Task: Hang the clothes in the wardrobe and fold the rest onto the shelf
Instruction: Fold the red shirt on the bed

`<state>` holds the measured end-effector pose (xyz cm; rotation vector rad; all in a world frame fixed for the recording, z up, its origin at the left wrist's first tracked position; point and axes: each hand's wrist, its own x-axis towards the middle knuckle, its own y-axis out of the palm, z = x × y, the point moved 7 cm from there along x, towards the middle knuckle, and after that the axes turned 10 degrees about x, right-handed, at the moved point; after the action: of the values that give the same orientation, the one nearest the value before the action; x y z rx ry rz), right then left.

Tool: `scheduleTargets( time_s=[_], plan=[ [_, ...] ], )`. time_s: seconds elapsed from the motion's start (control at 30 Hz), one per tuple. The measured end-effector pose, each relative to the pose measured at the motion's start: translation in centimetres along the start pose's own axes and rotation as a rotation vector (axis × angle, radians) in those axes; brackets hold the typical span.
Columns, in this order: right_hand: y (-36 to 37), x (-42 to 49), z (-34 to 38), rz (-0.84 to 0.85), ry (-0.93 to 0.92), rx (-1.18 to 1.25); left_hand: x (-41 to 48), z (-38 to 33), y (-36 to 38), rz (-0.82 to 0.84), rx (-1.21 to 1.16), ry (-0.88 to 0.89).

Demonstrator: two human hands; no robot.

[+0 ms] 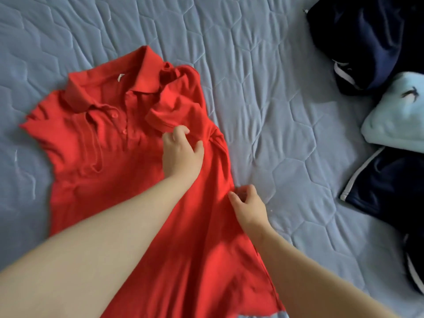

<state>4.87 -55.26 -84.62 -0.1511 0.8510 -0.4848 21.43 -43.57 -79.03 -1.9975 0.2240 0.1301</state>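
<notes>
- Spread front-up, a red polo shirt (96,143) is lying on a blue-grey quilted bedcover (263,88), its collar pointing toward the far left and its hem running toward the near edge of the view.
- Its placket is showing two buttons, and a small white label is sitting inside the collar.
- One short sleeve is lying flat at the far left, while the other sleeve is folded in over the chest, its cuff resting beside the placket.
- The left hand (181,154) is reaching across the shirt body; its fingers are curling closed on the fabric just below that folded sleeve, with the thumb pressing a bunched ridge of cloth on the shirt's right side.
- The right hand (249,205) is sitting at the shirt's right side seam, lower down, its fingers pinching the edge of the red fabric where it meets the bedcover.
- Both forearms are bare and are crossing over the lower half of the shirt.
- Well apart, at the right edge of the bed, a pile of other clothes is lying: a navy garment (362,42) at the top, a light blue garment (399,111) with a small dark emblem below it, and navy shorts with white piping (385,187) nearer.
</notes>
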Motion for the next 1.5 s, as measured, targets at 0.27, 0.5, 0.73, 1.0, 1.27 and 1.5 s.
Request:
scheduleTargets(
  time_s=[0.27,0.5,0.73,1.0,1.27,1.5],
  plan=[
    [-3.0,-8.0,-7.6,0.065,0.037,-0.255,-5.0,3.1,3.5,0.290,-0.188,-0.308],
    [-4.3,-9.3,-9.0,0.029,0.067,-0.395,-7.1,4.0,4.2,0.344,-0.120,-0.292],
    [-6.3,-10.1,-10.4,0.016,0.144,-0.425,-7.7,4.2,3.9,0.354,-0.074,-0.290],
    [-5.4,-11.0,-10.9,0.139,0.057,-0.598,-8.1,3.7,4.5,0.399,0.008,-0.305],
    [-9.1,-10.4,-12.5,0.123,0.153,-0.327,-7.9,4.1,4.6,0.379,-0.033,-0.319],
    [-9.7,-9.8,-13.6,0.077,0.337,-0.238,-5.3,1.8,0.4,0.030,0.029,-0.262]
  ],
)
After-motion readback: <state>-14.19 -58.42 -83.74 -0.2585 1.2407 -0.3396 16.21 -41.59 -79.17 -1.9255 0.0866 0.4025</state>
